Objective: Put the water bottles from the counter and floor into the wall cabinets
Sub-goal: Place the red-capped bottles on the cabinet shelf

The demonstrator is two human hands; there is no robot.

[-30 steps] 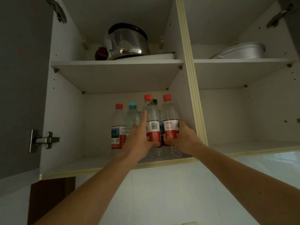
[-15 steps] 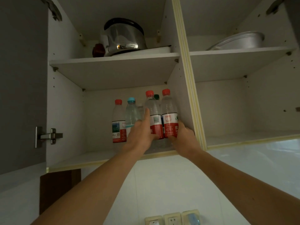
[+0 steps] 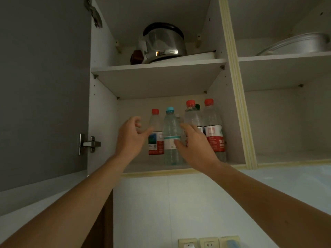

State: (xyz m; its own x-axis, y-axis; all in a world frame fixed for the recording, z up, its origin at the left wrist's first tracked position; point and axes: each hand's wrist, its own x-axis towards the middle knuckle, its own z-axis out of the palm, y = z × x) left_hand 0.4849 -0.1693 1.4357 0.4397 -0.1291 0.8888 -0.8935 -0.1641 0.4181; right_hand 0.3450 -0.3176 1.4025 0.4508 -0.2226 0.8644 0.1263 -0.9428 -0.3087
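Bottles [image 3: 186, 133] stand on my wall cabinet's lower shelf [image 3: 152, 171], under a pot [image 3: 163, 43]; white wall and sockets [image 3: 208, 243] below. Red labels carry print I can't read. My left hand [image 3: 131, 136] and right hand [image 3: 195, 145] hover loosely spread, holding nothing.

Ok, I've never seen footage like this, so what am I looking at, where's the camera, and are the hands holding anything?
The camera sits on a person's head, looking up into an open white wall cabinet. The two bare arms are that person's own. On the lower shelf stand clear plastic water bottles: a red-capped one, a blue-capped one, and two more red-capped ones to the right, with a green cap behind. The left hand hangs loosely curled and holds nothing. The right hand reaches beside the blue-capped bottle; whether it touches is unclear. Above sits a shiny steel pot.
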